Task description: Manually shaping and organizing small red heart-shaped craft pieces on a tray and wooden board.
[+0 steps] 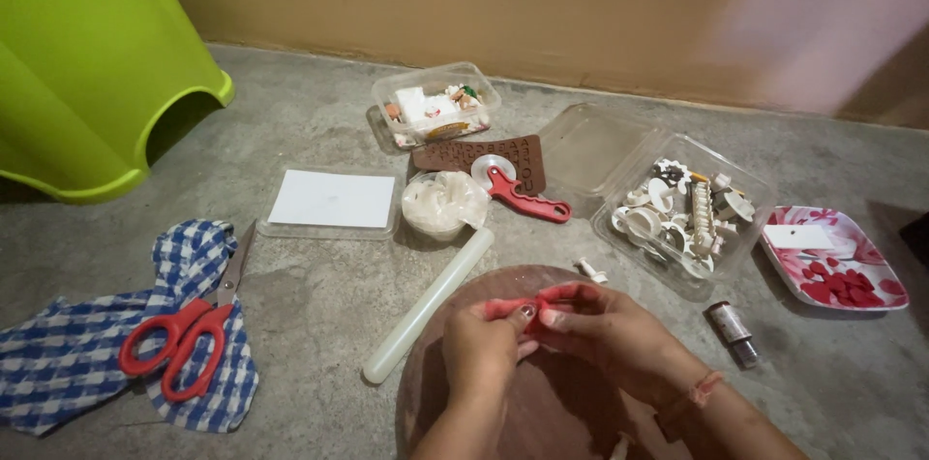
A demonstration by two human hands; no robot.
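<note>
Both my hands work a strip of soft red paste (556, 297) over a round brown board (571, 402) on the floor. My left hand (484, 344) pinches the strip's left end between thumb and fingers. My right hand (605, 329) grips its right part, with a pink band on the wrist. A translucent white rolling pin (429, 305) lies diagonally just left of the board, untouched.
Red-handled scissors (189, 329) lie on a blue checked cloth (77, 354) at the left. Beyond the board are a flat clear lid (334, 201), a red-handled wheel cutter (518, 191), a brown mould (479, 155), clear boxes of white cutters (682, 213), and a pink plate (837, 262). A green stool (87, 73) stands far left.
</note>
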